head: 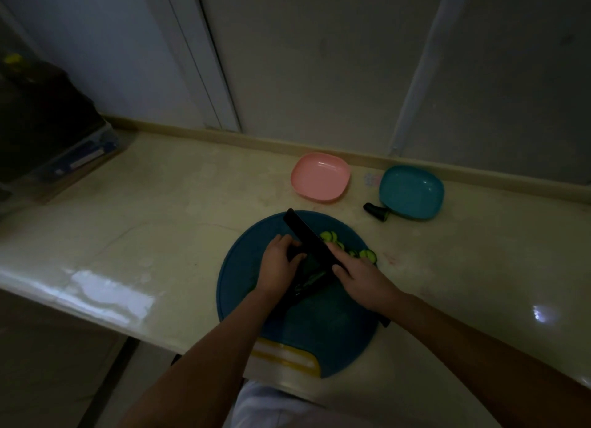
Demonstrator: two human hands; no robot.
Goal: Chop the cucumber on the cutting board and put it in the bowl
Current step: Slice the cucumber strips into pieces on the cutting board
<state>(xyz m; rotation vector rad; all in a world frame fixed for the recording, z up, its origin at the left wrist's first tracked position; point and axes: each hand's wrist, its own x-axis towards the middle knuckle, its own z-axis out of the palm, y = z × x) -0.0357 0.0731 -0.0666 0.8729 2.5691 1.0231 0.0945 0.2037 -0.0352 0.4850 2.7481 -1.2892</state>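
A round blue cutting board (329, 331) lies at the counter's front edge. On it my left hand (279, 266) holds the dark uncut cucumber piece (311, 272) down with curled fingers. My right hand (359, 280) grips a black knife (307, 235); its blade lies across the cucumber and points away to the upper left. Several pale green cucumber slices (335, 237) lie on the board just right of the blade. A pink bowl (320, 176) and a teal bowl (411, 192) stand behind the board, both with nothing in them.
A dark cut-off cucumber end (377, 211) lies on the counter beside the teal bowl. A dark bag on boxes (54, 130) stands at the far left. The wall runs close behind the bowls. The board's yellow handle (287, 359) reaches the counter's front edge.
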